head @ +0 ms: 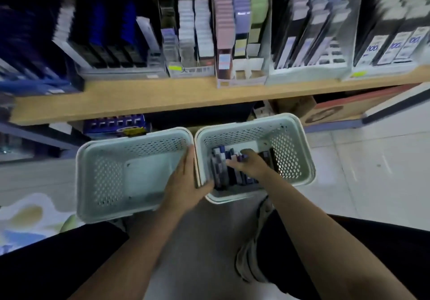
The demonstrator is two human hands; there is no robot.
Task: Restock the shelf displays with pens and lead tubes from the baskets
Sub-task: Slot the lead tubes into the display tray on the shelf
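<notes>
The small packs (229,171), in purple, dark and white wrappers, are lying bunched on the floor of the right basket (295,141), toward its left half, and the blur is keeping you from telling pens from lead tubes. Your right hand (250,163) is reaching down into that basket and its fingers are curling round one or two of the packs at the top of the bunch, pinching a purple-ended piece near the knuckles. Your left hand (186,183) is lying across the spot where the two baskets are touching, fingers fairly straight along the right wall of the left basket (97,160) and thumb hooking over the near-left rim of the right one, so it is steadying rather than gripping. The left basket is showing only its bare perforated walls and pale bottom. Both baskets are sitting side by side on the floor (372,171) just in front of your knees, below the edge of the wooden shelf (162,97). Up on that shelf, the display trays (239,43) are standing in a row, holding stacked packs in pink, lilac, green, white and dark blue. A cardboard box (330,111) is sitting under the shelf to the right.
</notes>
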